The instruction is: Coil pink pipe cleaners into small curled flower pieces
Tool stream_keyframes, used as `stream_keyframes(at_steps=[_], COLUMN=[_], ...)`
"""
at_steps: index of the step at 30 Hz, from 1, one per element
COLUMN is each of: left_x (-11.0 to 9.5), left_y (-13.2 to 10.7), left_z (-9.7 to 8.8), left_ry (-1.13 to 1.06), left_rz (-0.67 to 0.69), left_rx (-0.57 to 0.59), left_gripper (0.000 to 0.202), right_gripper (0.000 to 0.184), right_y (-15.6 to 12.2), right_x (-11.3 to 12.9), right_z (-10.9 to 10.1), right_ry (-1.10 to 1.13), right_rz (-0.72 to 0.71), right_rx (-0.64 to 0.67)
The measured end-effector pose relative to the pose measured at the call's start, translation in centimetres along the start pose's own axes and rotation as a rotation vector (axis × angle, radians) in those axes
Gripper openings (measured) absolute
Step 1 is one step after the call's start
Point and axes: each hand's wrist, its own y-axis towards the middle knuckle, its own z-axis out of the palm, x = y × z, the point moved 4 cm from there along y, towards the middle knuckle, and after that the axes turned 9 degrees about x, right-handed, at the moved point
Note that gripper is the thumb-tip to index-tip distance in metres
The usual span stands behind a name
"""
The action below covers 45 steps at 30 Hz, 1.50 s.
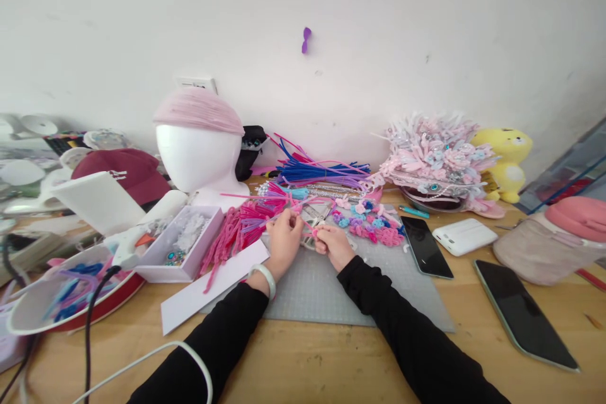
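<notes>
Above a grey cutting mat (326, 300), my left hand (285, 235) pinches a pink pipe cleaner (308, 226). My right hand (334, 245) is closed on the same pink stem a short way to the right, its fingers curled into a loose fist. Scissors or pliers, partly hidden, lie behind the hands. Bundled pink and magenta pipe cleaners (228, 233) spread beside my left hand. To the right of my right hand sits a cluster of small fuzzy flowers (372, 222) in pink, blue and purple. A white lid-like panel (208, 293) lies under my left wrist.
At left stand a white box of beads (215, 246), a glue gun (127, 249), a red-and-white bowl (28, 322) and a white mannequin head (201, 154). At right are two phones (426, 246), a white device (465, 235), a fluffy headpiece (435, 164) and a pouch (549, 243).
</notes>
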Motion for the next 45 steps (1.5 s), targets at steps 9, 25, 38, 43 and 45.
stream_keyframes(at_steps=[9,25,38,43,45], left_x=[-3.3,-1.7,-2.0,-2.0,-1.9], left_y=[-1.8,-1.1,-1.0,-1.2,-1.2], left_z=[0.7,1.9,1.2,1.6,1.7], left_ry=[0.278,-0.358,-0.095,-0.077,-0.126], left_rz=[0.545,0.35,0.536,0.543,0.479], left_rx=[0.168,0.456,0.411,0.404,0.397], left_gripper=[0.03,0.012,0.015,0.012,0.011], right_gripper=[0.018,0.008,0.019,0.02,0.019], right_y=[-0.2,0.0,-0.3,-0.2,-0.2], right_x=[0.8,1.0,2.1,1.8,1.8], right_z=[-1.4,-1.7,-3.6,-3.4,-3.2], right_ry=[0.113,0.055,-0.487,-0.522,-0.518], right_rz=[0.004,0.021,-0.021,0.009,-0.026], right_rx=[-0.051,0.108,0.083,0.119,0.098])
